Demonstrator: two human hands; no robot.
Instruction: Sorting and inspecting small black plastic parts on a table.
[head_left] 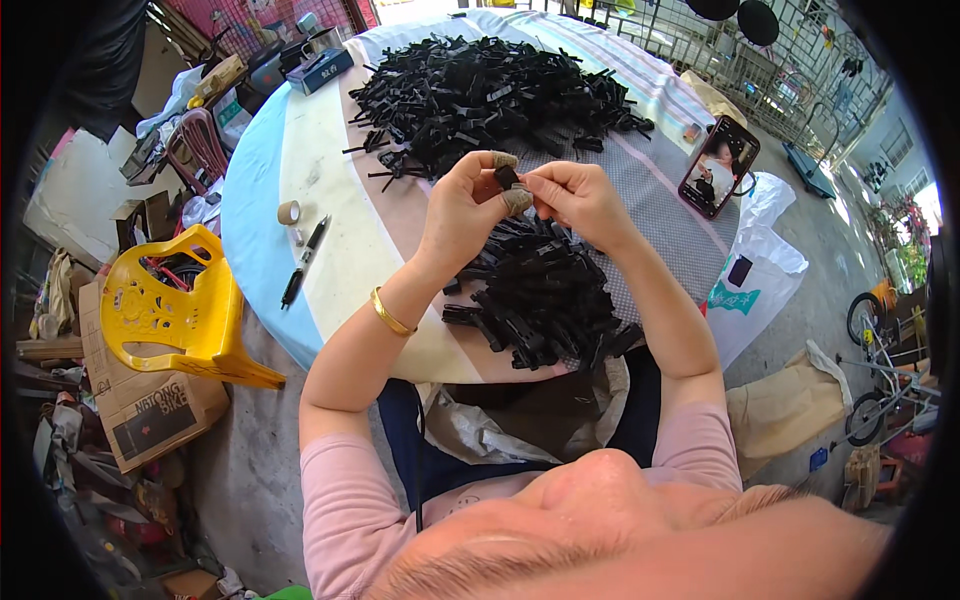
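Above the table between two heaps, my left hand (462, 203) pinches a small black piece (506, 177) between thumb and forefinger, both wrapped in tan tape. My right hand (578, 203) meets it from the right, thumb and fingertips pressed together at the piece's edge; what exactly they grip is partly hidden. Beyond my hands spreads a large heap of short black strap-like pieces (480, 95). A smaller heap of black pieces (545, 300) lies below my wrists at the near table edge. A gold bangle circles my left wrist.
On the striped tablecloth (265, 160) lie a tape roll (289, 212), a black pen (305, 262) and a dark blue box (320, 72). A phone (718, 167) is propped at the right. Around the table are a yellow plastic chair (180, 300), a cardboard box (150, 400) and a white bag (765, 270).
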